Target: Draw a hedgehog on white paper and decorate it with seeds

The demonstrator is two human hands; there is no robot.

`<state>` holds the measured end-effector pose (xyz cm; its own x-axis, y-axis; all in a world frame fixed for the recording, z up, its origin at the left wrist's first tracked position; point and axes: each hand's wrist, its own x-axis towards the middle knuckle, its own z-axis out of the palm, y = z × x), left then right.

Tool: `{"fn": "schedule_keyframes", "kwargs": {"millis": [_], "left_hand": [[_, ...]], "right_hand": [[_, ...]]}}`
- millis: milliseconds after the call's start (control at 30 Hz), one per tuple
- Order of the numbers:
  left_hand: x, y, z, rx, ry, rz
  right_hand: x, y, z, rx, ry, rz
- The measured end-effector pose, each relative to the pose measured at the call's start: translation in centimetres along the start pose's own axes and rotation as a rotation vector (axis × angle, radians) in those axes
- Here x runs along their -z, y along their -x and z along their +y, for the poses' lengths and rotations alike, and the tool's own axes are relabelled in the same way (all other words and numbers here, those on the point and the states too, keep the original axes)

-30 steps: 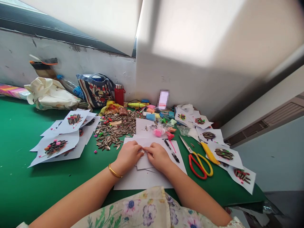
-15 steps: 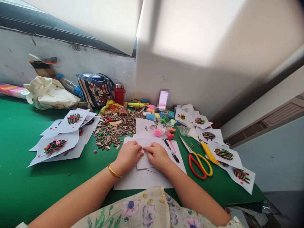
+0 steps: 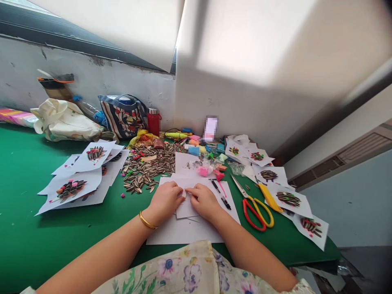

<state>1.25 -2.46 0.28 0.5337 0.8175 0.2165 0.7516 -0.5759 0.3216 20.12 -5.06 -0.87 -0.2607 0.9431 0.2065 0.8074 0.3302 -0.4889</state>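
My left hand (image 3: 167, 199), with a gold bangle at the wrist, rests on a small white sheet of paper (image 3: 186, 210). Its fingers are curled, and a small pale bit (image 3: 184, 193) shows by the thumb and fingertips, too small to name. Opposite it, my right hand (image 3: 204, 200) has its fingers bent inward, the index fingertip close to that bit. What lies inside either grip is hidden. Larger white paper (image 3: 211, 235) lies underneath. Just right of my right hand are a black pen (image 3: 217, 187) and a pink strip (image 3: 222, 189).
Scissors (image 3: 254, 204) with red and yellow handles lie right, beside a yellow tool (image 3: 270, 198). Striped sunflower seeds (image 3: 156, 165) are heaped behind my left hand. Seed-decorated papers (image 3: 88, 175) lie left, others (image 3: 301, 210) right. Bags and a red flask (image 3: 153, 122) stand along the wall.
My right index fingertip has shifted very slightly, and a little more of the pale bit shows between the hands. Everything else looks the same.
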Motion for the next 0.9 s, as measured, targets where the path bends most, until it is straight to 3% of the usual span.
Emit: {"fn": "schedule_keyframes", "kwargs": {"millis": [333, 900], "left_hand": [[-0.31, 0.08, -0.15, 0.080, 0.056, 0.031], [-0.38, 0.09, -0.20, 0.080, 0.047, 0.024]], "right_hand": [[0.06, 0.21, -0.37, 0.054, 0.081, -0.024], [-0.06, 0.16, -0.54, 0.028, 0.105, -0.039]]}}
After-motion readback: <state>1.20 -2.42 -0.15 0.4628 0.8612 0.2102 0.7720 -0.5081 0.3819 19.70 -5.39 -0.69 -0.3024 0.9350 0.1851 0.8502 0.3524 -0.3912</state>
